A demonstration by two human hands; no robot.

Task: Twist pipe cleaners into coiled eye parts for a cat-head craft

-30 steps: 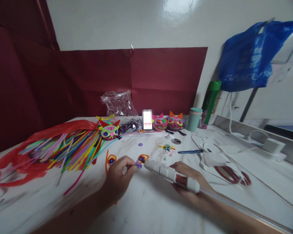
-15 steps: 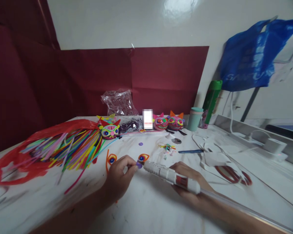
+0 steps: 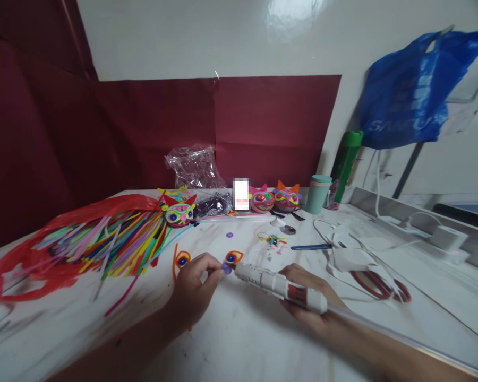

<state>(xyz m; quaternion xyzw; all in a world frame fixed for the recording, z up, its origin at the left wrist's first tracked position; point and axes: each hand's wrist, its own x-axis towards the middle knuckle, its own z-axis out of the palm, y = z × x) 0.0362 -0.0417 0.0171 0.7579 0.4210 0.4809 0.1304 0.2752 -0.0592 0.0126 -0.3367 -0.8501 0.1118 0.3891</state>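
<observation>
Between its thumb and forefinger my left hand [image 3: 199,286] pinches a small purple disc [image 3: 226,268]. My right hand [image 3: 308,294] is wrapped round a white glue gun [image 3: 263,278], a clear glue stick trailing from its back end. The gun's nozzle is at the purple disc; whether it touches cannot be made out. Just beyond the nozzle lies an orange-rimmed eye piece [image 3: 234,258] with a blue centre. A matching eye piece [image 3: 182,260] lies left of my left hand, partly covered by it. Farther back rests a second purple disc [image 3: 230,234].
Colourful pipe cleaners [image 3: 119,241] spill from a red plastic bag [image 3: 8,284] at left. Decorated animal heads [image 3: 179,212] stand along the back. To the right are a blue pen [image 3: 311,247], a green-lidded cup [image 3: 317,195], scissors [image 3: 376,284], cables and a power strip [image 3: 418,231].
Almost nothing differs. Both hands, the purple disc and the glue gun keep nearly the same positions.
</observation>
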